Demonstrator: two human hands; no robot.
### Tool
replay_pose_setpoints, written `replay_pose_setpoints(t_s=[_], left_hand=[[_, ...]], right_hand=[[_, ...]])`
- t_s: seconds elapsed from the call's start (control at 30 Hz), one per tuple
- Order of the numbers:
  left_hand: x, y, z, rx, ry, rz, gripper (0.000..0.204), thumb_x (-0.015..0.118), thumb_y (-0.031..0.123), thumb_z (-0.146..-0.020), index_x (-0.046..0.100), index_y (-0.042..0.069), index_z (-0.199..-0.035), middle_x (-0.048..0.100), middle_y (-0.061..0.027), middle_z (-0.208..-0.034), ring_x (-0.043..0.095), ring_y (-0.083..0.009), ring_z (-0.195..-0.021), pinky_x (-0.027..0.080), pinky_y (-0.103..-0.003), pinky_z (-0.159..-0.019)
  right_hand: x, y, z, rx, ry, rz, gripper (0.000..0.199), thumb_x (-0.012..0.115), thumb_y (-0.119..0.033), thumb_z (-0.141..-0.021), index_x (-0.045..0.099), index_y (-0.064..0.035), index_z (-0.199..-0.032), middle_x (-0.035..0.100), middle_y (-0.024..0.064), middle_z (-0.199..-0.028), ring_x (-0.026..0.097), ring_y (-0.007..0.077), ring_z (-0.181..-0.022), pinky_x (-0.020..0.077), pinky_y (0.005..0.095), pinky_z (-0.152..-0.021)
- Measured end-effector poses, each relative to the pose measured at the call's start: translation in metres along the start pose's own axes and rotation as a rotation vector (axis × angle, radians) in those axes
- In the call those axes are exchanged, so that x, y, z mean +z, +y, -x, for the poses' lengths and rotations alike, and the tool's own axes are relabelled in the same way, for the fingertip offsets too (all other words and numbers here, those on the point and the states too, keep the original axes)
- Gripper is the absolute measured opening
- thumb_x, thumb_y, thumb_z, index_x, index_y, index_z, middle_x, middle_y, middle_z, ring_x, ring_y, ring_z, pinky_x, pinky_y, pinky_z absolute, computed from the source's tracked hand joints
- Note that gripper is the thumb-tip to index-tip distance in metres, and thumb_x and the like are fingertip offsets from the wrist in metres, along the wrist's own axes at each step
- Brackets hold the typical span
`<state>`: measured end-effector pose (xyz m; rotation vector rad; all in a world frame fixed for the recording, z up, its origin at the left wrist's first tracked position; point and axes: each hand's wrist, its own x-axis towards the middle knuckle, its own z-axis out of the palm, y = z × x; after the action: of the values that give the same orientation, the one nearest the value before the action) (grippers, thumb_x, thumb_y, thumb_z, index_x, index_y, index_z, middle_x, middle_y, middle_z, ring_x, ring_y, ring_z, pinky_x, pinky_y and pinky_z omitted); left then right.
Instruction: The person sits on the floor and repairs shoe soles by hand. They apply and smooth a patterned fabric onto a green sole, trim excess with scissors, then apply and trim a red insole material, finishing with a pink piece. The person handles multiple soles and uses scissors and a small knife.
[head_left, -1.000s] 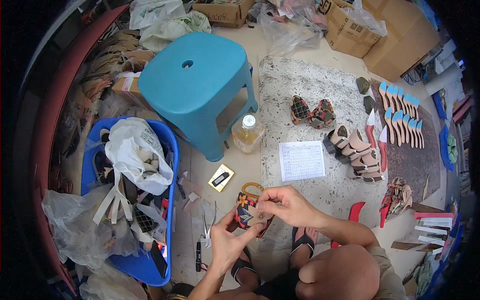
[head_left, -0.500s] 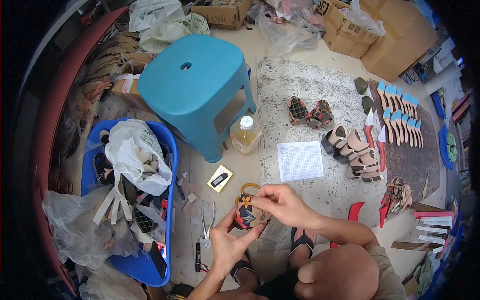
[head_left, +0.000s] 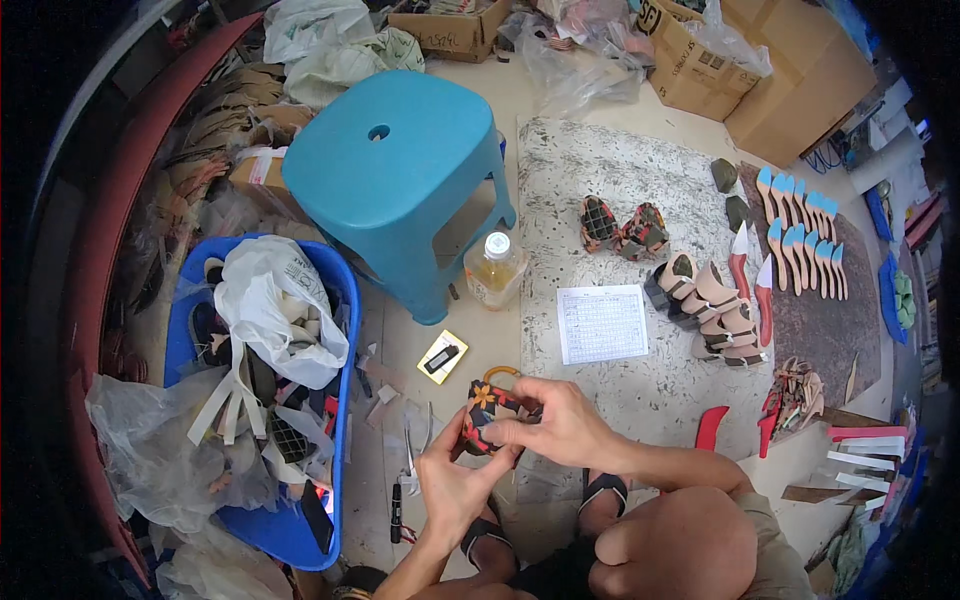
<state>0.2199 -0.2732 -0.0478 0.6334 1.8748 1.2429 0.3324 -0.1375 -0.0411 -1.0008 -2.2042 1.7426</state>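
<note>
In front of me both hands are closed around a dark shoe part with an orange, red and blue-grey floral pattern (head_left: 487, 400). My left hand (head_left: 452, 472) grips it from the left and below, thumb along its lower edge. On its right side, my right hand (head_left: 555, 425) presses the thumb against the surface, with fingers curled behind. An amber ring (head_left: 502, 374) lies just beyond the part, partly hidden by it. Left of my hands are metal tweezers or scissors (head_left: 412, 450), partly hidden, and a black pen-like tool (head_left: 397, 512).
A blue stool (head_left: 385, 150) stands beside a bottle (head_left: 495, 270) and a yellow box (head_left: 441, 357). A blue bin (head_left: 350, 330) holds bags and scraps. On the speckled board (head_left: 600, 150) lie two floral pieces (head_left: 622, 228), a paper sheet (head_left: 602, 325), beige shoe parts (head_left: 705, 310) and red-handled knives (head_left: 738, 262).
The floral part has been turned in my hands, hiding its lighter beige patch. My right hand has shifted from its top to its right side, with the thumb lower.
</note>
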Motion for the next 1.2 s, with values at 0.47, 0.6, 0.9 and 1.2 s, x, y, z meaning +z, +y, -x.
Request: replay_pose_setpoints(t_s=[0.47, 0.6, 0.9, 1.2], left_hand=[[-0.007, 0.007, 0.005, -0.092, -0.038, 0.230, 0.064, 0.084, 0.012, -0.070, 0.057, -0.010, -0.125, 0.069, -0.0143, -0.108, 0.066, -0.0165, -0.098, 0.052, -0.031, -0.090], [-0.008, 0.008, 0.004, -0.225, -0.060, 0.428, 0.062, 0.082, 0.007, -0.071, 0.056, -0.011, -0.125, 0.068, -0.0139, -0.107, 0.066, -0.0168, -0.096, 0.053, -0.031, -0.088], [-0.004, 0.009, 0.004, -0.231, -0.054, 0.414, 0.040, 0.078, 0.004, -0.074, 0.064, -0.007, -0.110, 0.070, -0.0110, -0.100, 0.066, -0.0144, -0.088, 0.052, -0.029, -0.083], [-0.009, -0.007, 0.001, -0.225, -0.055, 0.466, 0.047, 0.077, 0.001, -0.077, 0.059, -0.011, -0.118, 0.068, -0.0147, -0.107, 0.066, -0.0164, -0.095, 0.053, -0.029, -0.088]], right_hand=[[-0.003, 0.007, -0.002, 0.132, -0.121, -0.396, 0.031, 0.070, -0.028, -0.091, 0.070, 0.0026, -0.082, 0.062, -0.0003, -0.069, 0.047, 0.0026, -0.062, 0.0377, 0.0253, -0.050], [-0.013, 0.006, -0.003, 0.192, -0.168, -0.346, 0.025, 0.070, -0.021, -0.091, 0.070, 0.0037, -0.088, 0.068, 0.0022, -0.077, 0.056, 0.0034, -0.071, 0.0451, 0.0225, -0.062], [-0.012, 0.004, -0.001, 0.109, -0.193, -0.309, 0.022, 0.070, -0.017, -0.089, 0.068, 0.0042, -0.085, 0.068, 0.0055, -0.073, 0.059, 0.0055, -0.067, 0.0465, 0.0245, -0.057], [-0.009, -0.004, 0.003, 0.046, -0.150, -0.444, 0.019, 0.071, -0.010, -0.087, 0.068, 0.0063, -0.095, 0.069, 0.0062, -0.079, 0.063, 0.0085, -0.076, 0.0513, 0.0258, -0.066]])
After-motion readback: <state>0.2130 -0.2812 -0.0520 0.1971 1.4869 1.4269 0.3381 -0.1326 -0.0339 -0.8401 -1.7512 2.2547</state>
